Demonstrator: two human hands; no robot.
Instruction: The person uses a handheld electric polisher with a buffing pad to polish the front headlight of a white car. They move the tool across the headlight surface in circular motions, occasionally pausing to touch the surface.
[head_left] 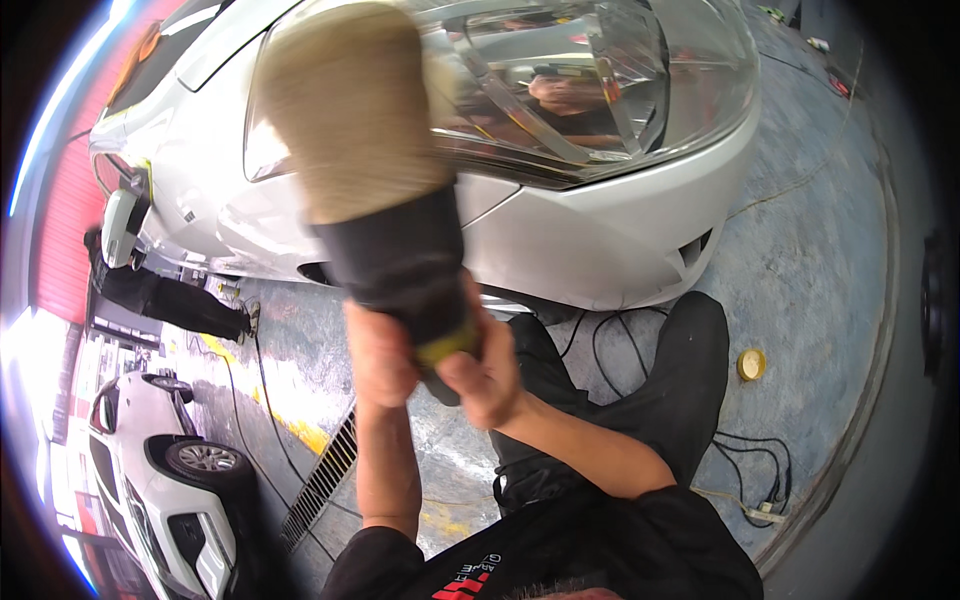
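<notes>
Both my hands are up in front of me, closed round one tool with a thick tan, bristle-like head [350, 110], a black body and a yellow-green band near its lower end. It is smeared by motion, and I cannot tell its exact kind. My left hand [380, 350] wraps its left side, with the fingers partly hidden behind it. My right hand [485, 370] grips the lower end at the band, thumb in front. Behind the tool are the clear headlight [620, 90] and white bumper [600, 225] of a car. Whether the head touches the car cannot be told.
Black cables [610, 350] lie on the grey floor by my legs, and more cable [770, 470] lies at the right beside a round yellow container [751, 365]. A floor grate [320, 480] runs at lower left. Farther left are another white car [160, 480] and a person in dark clothes [170, 300].
</notes>
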